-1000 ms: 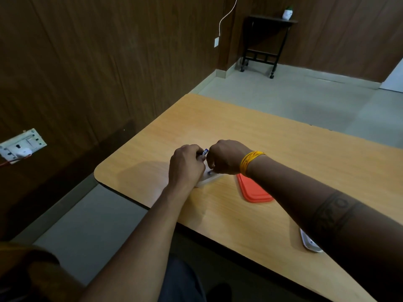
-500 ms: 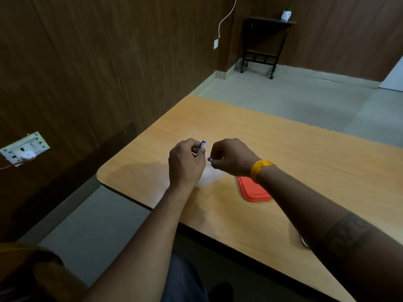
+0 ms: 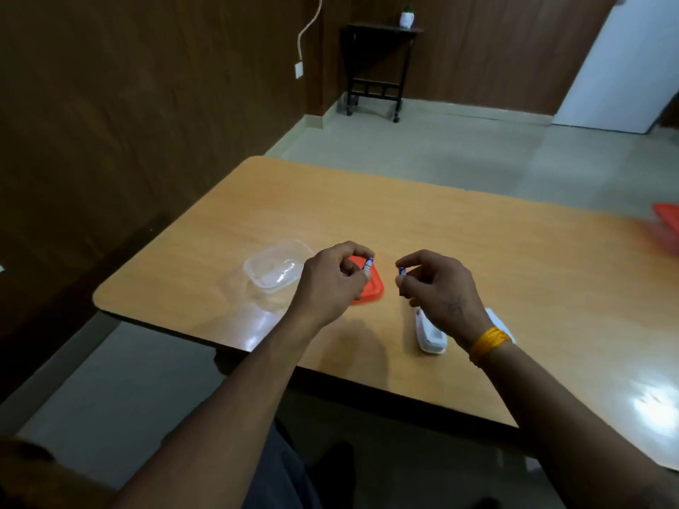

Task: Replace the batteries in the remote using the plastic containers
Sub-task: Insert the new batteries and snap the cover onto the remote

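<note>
My left hand [image 3: 330,284] pinches a small blue-and-white battery [image 3: 368,265] above the wooden table [image 3: 477,251]. Another blue battery [image 3: 401,271] is held in the fingertips of my right hand [image 3: 439,288], a short gap away from the first. A clear plastic container [image 3: 273,268] stands open to the left of my left hand. Its red lid [image 3: 372,288] lies flat on the table, partly hidden behind my left hand. The white remote [image 3: 430,334] lies under my right hand, partly covered by the wrist.
A second red-lidded container [image 3: 667,224] shows blurred at the table's far right edge. A white piece [image 3: 499,323] lies just right of my right wrist. The table's near edge runs below my forearms. A black side table [image 3: 378,64] stands against the far wall.
My hands have drawn apart, each carrying one battery. The view has swung right and back, so the clear container and the remote now show.
</note>
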The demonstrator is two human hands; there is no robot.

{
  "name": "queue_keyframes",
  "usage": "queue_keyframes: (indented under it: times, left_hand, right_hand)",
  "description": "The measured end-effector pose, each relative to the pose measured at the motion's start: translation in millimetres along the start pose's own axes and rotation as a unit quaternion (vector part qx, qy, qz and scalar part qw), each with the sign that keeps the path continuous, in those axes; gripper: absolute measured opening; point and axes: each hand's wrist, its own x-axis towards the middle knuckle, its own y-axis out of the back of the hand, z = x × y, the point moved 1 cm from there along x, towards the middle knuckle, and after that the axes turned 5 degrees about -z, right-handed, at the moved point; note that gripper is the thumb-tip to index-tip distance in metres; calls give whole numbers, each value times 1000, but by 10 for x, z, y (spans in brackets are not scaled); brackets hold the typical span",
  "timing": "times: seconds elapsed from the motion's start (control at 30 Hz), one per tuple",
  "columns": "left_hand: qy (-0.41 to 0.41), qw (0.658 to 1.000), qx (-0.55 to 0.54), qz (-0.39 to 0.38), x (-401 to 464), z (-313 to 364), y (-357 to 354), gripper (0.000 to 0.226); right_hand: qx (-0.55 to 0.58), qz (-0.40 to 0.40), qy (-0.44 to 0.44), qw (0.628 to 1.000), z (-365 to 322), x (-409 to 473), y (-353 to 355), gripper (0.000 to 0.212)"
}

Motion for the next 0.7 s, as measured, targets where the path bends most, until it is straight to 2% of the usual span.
queue_keyframes:
  times: [0.13, 0.23, 0.4, 0.5, 0.7]
  left_hand:
    - [17, 998, 2, -67, -102, 135, -400, 20]
    - [8, 990, 87, -107, -160, 122, -641, 25]
    - [17, 975, 161, -155, -259, 85, -880, 57]
    - [27, 973, 172, -153, -288, 56, -968, 66]
    - [23, 971, 192, -140, -311, 46, -1034, 70]
  right_hand:
    - [21, 66, -50, 996, 266, -203, 285, 14]
    - [-7, 90, -68, 994, 422, -293, 338, 17]
    - [-56, 82, -61, 993, 568, -332, 253, 13]
    - [-82, 85, -39, 992, 602, -325, 203, 14]
    - [-88, 70, -25, 993, 636, -347, 160, 11]
